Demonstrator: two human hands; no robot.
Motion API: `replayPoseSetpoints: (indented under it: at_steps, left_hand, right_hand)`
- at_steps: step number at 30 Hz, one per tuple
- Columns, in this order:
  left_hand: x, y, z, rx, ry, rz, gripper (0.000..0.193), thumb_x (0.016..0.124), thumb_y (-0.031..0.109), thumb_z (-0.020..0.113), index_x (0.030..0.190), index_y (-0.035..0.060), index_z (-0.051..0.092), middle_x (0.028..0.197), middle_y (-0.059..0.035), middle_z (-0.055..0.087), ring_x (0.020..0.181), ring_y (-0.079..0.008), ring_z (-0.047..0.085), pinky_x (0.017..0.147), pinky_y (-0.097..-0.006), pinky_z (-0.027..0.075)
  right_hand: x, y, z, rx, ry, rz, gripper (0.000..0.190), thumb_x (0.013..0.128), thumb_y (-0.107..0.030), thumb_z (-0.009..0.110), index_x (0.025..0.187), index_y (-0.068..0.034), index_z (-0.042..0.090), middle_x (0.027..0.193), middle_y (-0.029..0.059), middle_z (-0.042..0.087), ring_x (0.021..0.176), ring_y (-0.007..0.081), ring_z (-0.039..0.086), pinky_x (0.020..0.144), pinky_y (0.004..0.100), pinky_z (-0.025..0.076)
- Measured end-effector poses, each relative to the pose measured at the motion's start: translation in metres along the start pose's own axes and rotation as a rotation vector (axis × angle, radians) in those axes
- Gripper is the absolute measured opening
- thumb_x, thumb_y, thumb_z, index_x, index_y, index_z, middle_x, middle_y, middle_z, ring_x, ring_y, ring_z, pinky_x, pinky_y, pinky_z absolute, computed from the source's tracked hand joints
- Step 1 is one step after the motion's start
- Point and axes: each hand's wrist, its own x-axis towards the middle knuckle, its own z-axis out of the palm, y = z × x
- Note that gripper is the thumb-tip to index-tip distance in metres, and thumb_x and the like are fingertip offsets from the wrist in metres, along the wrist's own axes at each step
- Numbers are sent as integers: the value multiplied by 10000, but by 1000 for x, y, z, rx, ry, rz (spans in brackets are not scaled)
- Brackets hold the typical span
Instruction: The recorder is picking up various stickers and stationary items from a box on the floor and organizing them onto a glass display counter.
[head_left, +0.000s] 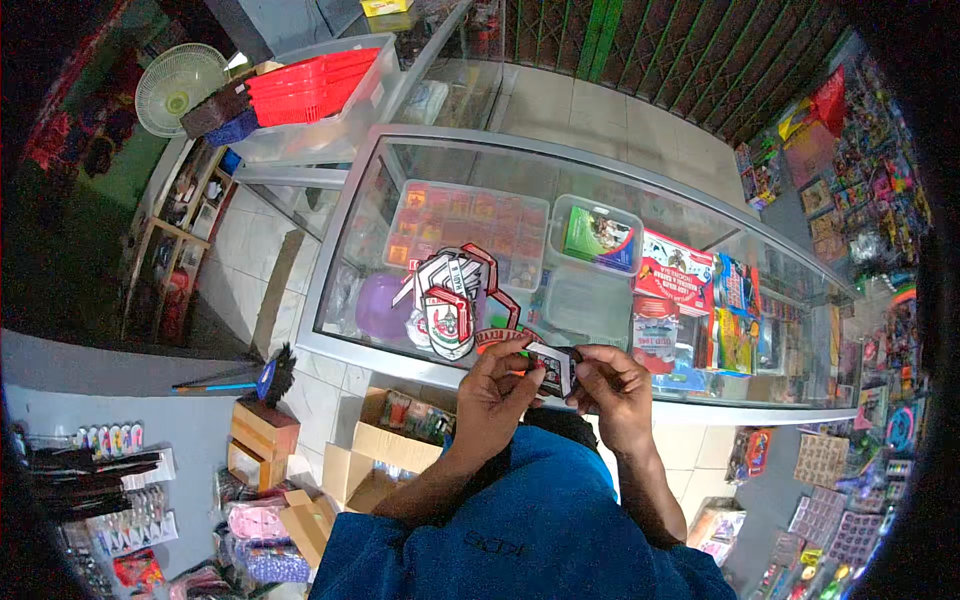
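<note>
My left hand (499, 394) and my right hand (615, 386) hold a small stack of embroidered cloth patches (553, 369) between them, just over the near edge of the glass display counter (390, 365). The top patch has a white and dark pattern; the fingers hide part of the stack. To the left on the glass lies a pile of red, white and black patches (448, 322), some strip-shaped and some shield-shaped. A curved patch with red lettering (499, 337) lies close to my left hand.
Plastic boxes (555, 255) and booklets (675, 274) show at the counter's middle and right. A clear tub with red baskets (315, 86) stands at the back left, near a fan (180, 90). Open cardboard boxes (390, 442) sit on the floor at left. Goods hang on the right wall (855, 195).
</note>
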Motion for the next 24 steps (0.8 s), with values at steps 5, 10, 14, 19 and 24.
replayPoseSetpoints:
  at_steps: [5,10,14,19,24]
  left_hand:
    - [-1,7,2,105,-35,-11,444,880,-29,632,1285,28,460,1022,-95,628,848,-139,652,702,-252,576]
    - [-12,8,16,34,-167,-100,494,890,-19,622,1330,33,405,1060,-113,615,886,-150,653,748,-279,571]
    - [-18,-5,20,59,-252,-119,508,903,-4,617,1350,31,377,1038,-113,628,864,-165,669,736,-273,556]
    - [-17,-14,26,-10,-266,-133,453,922,43,618,1322,25,406,1012,-104,632,851,-144,670,724,-260,554]
    - [-10,-15,20,183,-251,-141,285,942,92,610,1203,7,536,946,-100,674,814,-119,682,663,-244,551]
  right_hand:
    - [-2,-5,9,-102,-4,-104,230,869,5,665,1097,-2,632,848,37,656,750,67,591,608,215,460]
    - [-5,7,-9,-281,62,-143,228,854,12,678,1075,21,623,846,12,640,755,49,542,659,203,434]
    - [-9,-2,-24,-242,95,-171,168,900,-28,635,1055,35,619,839,13,650,708,46,549,604,202,446]
    - [-15,-9,-32,-209,64,-90,221,945,-104,612,1124,23,630,825,20,655,683,47,572,564,195,463]
    - [-17,-3,-30,-196,96,-106,226,944,-106,615,1129,23,630,827,19,659,678,54,566,551,206,460]
